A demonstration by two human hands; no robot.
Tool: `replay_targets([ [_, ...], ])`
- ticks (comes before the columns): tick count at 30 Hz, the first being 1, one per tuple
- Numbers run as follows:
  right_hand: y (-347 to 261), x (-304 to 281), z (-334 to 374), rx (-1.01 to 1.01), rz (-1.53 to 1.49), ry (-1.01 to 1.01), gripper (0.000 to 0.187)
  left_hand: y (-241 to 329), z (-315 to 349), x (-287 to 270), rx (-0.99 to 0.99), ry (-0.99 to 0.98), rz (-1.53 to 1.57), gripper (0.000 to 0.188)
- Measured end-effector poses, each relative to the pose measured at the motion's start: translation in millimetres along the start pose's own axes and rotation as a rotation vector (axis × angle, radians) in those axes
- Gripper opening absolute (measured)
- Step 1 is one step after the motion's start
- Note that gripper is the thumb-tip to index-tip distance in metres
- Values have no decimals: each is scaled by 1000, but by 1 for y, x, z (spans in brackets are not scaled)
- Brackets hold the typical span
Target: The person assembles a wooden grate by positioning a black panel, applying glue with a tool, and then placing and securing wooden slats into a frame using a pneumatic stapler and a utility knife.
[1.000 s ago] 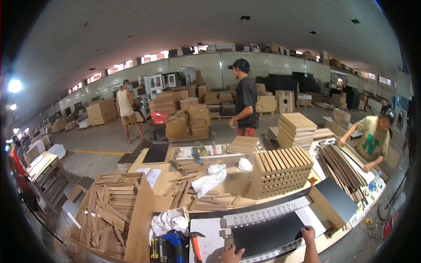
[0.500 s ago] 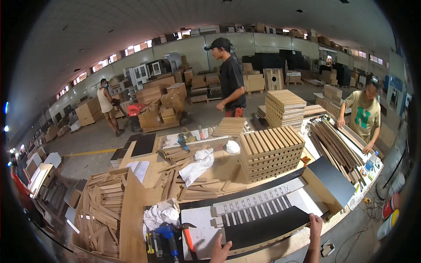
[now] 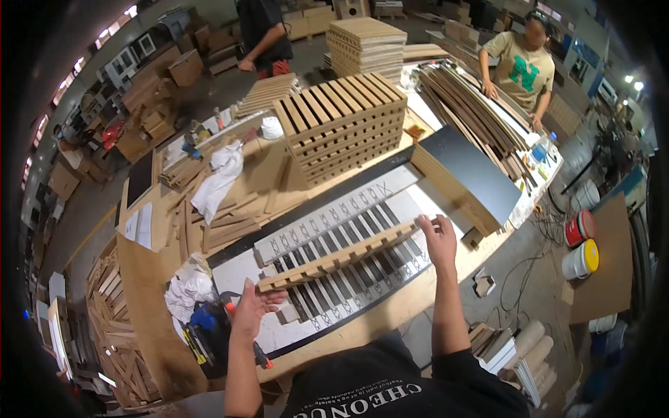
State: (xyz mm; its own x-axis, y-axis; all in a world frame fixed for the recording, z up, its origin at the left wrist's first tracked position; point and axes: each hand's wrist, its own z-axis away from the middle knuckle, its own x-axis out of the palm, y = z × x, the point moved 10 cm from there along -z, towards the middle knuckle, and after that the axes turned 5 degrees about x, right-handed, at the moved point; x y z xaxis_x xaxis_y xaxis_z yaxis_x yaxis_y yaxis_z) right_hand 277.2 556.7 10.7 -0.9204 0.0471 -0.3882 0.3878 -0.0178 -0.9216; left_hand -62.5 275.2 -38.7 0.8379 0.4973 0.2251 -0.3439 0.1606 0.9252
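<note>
A long panel with a notched pale-wood edge is tilted up, its edge toward me. My left hand is at its left end, thumb up and fingers curled under the end. My right hand grips the right end between thumb and fingers. Below lies a white jig board with dark and light slats crossing it and a pale strip with pencilled X marks along its far side. More X marks show on the near side of the slats. The panel's far face is hidden.
A stack of slatted panels stands behind the jig. A black-faced board is at right, a nail gun and crumpled white cloth at left. Wood offcuts fill a box. A co-worker handles dark strips.
The panel has been tipped from lying with its black face up to standing edge-on, exposing the slats below. My view has swung right and down.
</note>
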Motion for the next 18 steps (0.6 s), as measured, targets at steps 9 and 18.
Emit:
replay_targets([
  [9,4,36,-10,-3,-549,-176,32,15,-6,-5,78,208,-392,58],
  [18,2,41,-15,-29,-588,-275,32,37,-7,-14,257,303,-503,38],
])
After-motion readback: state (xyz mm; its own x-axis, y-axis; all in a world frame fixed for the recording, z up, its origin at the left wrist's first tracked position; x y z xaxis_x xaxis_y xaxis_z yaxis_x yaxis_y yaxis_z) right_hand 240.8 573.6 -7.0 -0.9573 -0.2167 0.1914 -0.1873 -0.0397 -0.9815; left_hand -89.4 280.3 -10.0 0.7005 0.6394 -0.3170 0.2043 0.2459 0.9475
